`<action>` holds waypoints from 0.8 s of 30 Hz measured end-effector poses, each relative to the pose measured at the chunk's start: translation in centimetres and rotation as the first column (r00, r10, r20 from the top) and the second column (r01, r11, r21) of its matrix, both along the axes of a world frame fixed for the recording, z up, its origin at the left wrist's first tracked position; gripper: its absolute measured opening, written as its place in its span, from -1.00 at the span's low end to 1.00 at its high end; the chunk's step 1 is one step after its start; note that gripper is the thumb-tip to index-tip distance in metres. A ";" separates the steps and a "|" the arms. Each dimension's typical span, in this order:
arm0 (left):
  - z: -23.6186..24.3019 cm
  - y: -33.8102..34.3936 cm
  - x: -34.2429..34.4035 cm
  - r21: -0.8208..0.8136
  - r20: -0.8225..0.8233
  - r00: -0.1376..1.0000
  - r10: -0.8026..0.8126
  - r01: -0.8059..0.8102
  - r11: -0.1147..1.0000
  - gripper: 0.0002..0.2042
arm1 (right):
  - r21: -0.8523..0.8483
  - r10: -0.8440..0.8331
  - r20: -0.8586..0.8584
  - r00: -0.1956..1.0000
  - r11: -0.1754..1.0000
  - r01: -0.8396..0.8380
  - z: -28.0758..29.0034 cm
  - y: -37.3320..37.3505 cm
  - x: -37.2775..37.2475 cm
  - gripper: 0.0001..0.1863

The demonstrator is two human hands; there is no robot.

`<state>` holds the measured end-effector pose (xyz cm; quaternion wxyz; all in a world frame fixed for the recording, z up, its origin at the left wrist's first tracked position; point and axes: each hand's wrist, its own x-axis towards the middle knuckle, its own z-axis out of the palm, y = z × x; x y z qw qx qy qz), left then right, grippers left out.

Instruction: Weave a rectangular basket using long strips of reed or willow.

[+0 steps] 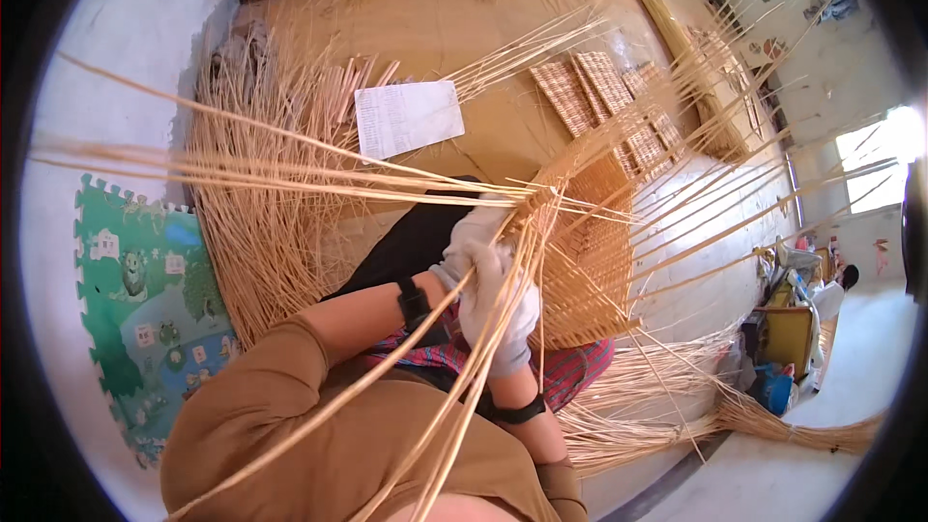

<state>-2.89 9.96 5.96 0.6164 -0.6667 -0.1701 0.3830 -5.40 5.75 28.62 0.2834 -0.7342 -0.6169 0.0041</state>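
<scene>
Straw-coloured woven panel [590, 261], a half-made mat of thin flat reed strips, stands tilted at the picture's middle, just above the person's lap. Its upper left corner meets a bundle of long loose reed strands [290, 169] that fan out leftward and also run down toward the lower edge. The left hand [474, 237], in a white cloth glove, is closed around strands at that corner. The right hand [503, 314], gloved likewise, sits just below it, fingers curled shut on the strands that pass downward; both wrists carry black bands. Beyond the panel's right edge more free strips spray outward over a pale floor. Behind it lie a white printed paper sheet [408, 118] and several finished woven mats [604, 97] on a tan surface. A green picture play mat [145, 309] lies well apart at the left, with bare floor beside it.
</scene>
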 end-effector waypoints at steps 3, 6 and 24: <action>7.6 4.5 -0.7 -0.563 0.765 0.138 0.628 0.618 0.549 -0.57 | -0.015 -0.103 0.074 0.992 0.994 0.105 -1.5 -4.6 2.3 -0.58; 11.0 5.9 -2.9 -0.299 0.450 -0.236 0.861 0.869 0.394 -0.52 | 0.216 -0.166 -0.627 0.761 0.902 0.374 -4.4 -8.4 6.4 -0.73; 11.2 7.3 -0.1 -0.021 -0.399 0.121 0.909 0.990 -0.141 -0.44 | 0.171 -0.366 -0.629 0.686 0.796 0.581 5.4 3.8 15.2 -0.19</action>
